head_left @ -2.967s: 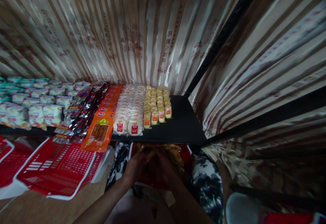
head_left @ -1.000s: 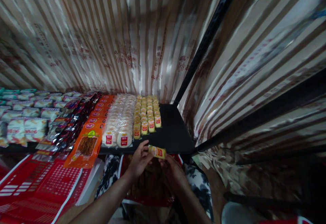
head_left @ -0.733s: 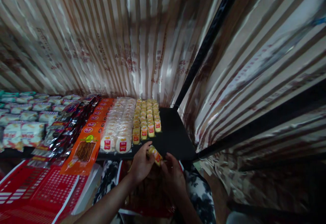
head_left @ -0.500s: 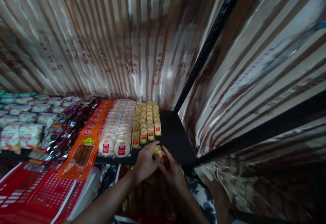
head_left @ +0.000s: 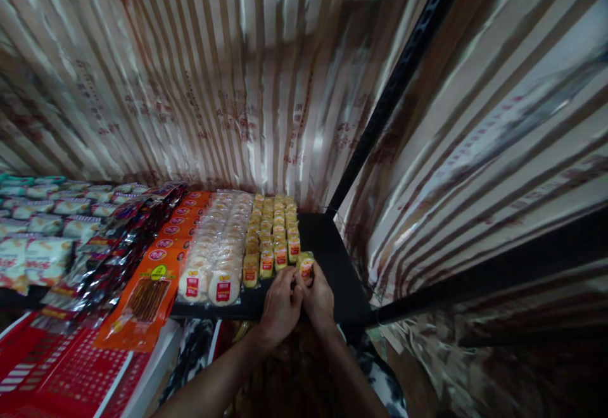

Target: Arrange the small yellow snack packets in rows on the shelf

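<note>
My right hand [head_left: 319, 299] pinches a small yellow wrapped snack cake [head_left: 305, 265] with a red label, held over the black shelf just right of the front row. Close beside it, my left hand [head_left: 281, 303] has its fingers curled together, touching or almost touching the right fingers; what they hold, if anything, is hidden. Several rows of matching yellow snack packs [head_left: 266, 262] stand directly ahead. To their left lie two rows of round white crackers [head_left: 226, 285] in clear wrappers.
Orange snack bags [head_left: 148, 297] overlap in a column further left, beside dark shiny packets [head_left: 102, 256] and white packets [head_left: 50, 256]. A red basket [head_left: 61, 367] sits below at left. The black shelf [head_left: 327, 250] ends at a black post [head_left: 380, 120] before striped sheeting [head_left: 266, 69].
The snack cake has moved forward and slightly right, toward the end of the rows. Both hands held near it before; now the right fingers pinch it and the left fingers have drawn off it.
</note>
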Available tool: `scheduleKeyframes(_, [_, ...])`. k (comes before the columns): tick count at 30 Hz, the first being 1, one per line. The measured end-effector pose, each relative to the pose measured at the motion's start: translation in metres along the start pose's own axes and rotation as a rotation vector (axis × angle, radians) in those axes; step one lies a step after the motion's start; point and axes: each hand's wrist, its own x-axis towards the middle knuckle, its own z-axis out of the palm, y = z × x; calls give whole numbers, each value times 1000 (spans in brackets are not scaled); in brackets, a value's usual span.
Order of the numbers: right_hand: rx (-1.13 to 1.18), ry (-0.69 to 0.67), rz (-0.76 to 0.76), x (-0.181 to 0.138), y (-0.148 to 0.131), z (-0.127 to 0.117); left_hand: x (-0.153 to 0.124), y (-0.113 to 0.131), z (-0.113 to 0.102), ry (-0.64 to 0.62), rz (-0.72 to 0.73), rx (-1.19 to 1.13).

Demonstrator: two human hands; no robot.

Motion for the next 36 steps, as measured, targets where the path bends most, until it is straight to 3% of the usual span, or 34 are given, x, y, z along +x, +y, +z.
scheduleKeyframes(7, [-45,11,12,10,-7,11,3,-12,6,-1,-42,-19])
scheduleKeyframes(17, [188,-40,-15,14,1,20,6,-17,5,-60,-120,14])
scheduleKeyframes(24, [79,-56,-12,10,3,22,8,-13,4,-102,-84,-4])
scheduleKeyframes(36, [199,58,-98,1,11,30,-2,-16,3,-73,-64,-10])
